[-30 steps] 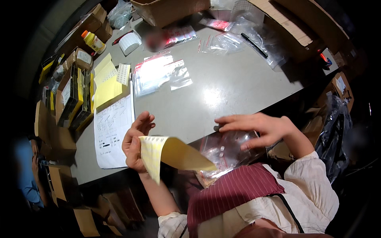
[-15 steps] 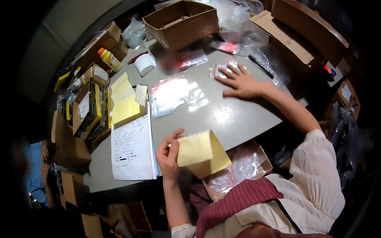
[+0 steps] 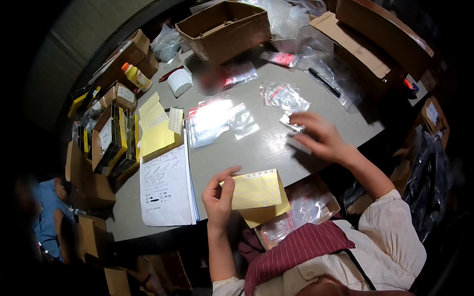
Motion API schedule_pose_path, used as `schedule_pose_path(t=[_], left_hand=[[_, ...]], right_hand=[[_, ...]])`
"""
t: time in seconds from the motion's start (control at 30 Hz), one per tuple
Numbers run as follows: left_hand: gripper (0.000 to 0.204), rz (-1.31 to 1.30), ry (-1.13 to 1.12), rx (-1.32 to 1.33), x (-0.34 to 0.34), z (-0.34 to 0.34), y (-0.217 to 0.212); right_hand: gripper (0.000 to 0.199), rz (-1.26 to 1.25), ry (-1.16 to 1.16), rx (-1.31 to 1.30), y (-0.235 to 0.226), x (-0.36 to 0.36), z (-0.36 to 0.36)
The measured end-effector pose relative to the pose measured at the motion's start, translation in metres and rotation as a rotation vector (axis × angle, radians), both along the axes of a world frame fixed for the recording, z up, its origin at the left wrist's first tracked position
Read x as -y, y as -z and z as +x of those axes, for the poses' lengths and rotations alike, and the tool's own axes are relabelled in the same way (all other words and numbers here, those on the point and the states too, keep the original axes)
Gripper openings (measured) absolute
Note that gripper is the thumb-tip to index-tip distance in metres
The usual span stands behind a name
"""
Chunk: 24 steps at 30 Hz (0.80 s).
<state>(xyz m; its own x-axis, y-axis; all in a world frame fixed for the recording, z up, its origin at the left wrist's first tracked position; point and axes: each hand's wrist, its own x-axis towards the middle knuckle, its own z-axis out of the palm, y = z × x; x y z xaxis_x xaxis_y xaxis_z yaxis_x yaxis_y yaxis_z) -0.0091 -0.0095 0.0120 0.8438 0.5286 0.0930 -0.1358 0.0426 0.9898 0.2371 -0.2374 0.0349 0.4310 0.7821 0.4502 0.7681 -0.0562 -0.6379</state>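
Note:
My left hand (image 3: 219, 200) pinches a sheet of round stickers (image 3: 256, 190), with a yellow backing sheet (image 3: 271, 212) folded behind it. Out over the table, my right hand (image 3: 326, 138) is slightly blurred, with a small clear zip bag (image 3: 290, 122) at its fingertips. Just beyond lies a loose pile of similar clear bags (image 3: 284, 96) with red seal lines. A larger stack of clear bags (image 3: 210, 121) shines in the lamp light at the middle of the table, a single bag (image 3: 243, 122) beside it.
Left of centre lie a stack of written papers (image 3: 165, 192) and yellow sticker sheets (image 3: 158, 128). A black marker (image 3: 324, 83), a yellow bottle (image 3: 136, 77) and a cardboard box (image 3: 224, 32) stand farther back. A box of clear bags (image 3: 306, 212) sits near my lap. A person in blue (image 3: 47, 212) is at left.
My right hand has drawn back toward me from the bag pile, bringing a small clear bag along. My left hand has shifted slightly right and down, and its sticker sheet now faces up more.

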Motion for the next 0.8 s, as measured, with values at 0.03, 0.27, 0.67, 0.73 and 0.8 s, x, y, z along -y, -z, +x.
schedule_pose_path(t=[0.03, 0.27, 0.67, 0.73, 0.8], left_hand=[[0.015, 0.003, -0.017, 0.005, 0.001, -0.001, 0.000], [0.018, 0.069, -0.103, 0.016, -0.003, -0.003, 0.004], [0.063, 0.644, 0.098, -0.139, -0.097, -0.025, 0.110], [0.031, 0.037, -0.006, 0.245, -0.067, 0.020, 0.097], [0.051, -0.144, -0.032, -0.177, -0.144, -0.058, 0.136]], right_hand=[[0.034, -0.024, 0.204, -0.012, -0.003, -0.003, 0.003], [0.026, -0.163, 0.247, 0.086, 0.026, -0.008, 0.038], [0.012, 0.343, 0.211, 0.042, 0.033, -0.005, 0.030], [0.017, 0.221, 0.204, 0.075, 0.039, -0.001, 0.030], [0.026, 0.153, 0.168, 0.231, 0.036, -0.032, 0.016]])
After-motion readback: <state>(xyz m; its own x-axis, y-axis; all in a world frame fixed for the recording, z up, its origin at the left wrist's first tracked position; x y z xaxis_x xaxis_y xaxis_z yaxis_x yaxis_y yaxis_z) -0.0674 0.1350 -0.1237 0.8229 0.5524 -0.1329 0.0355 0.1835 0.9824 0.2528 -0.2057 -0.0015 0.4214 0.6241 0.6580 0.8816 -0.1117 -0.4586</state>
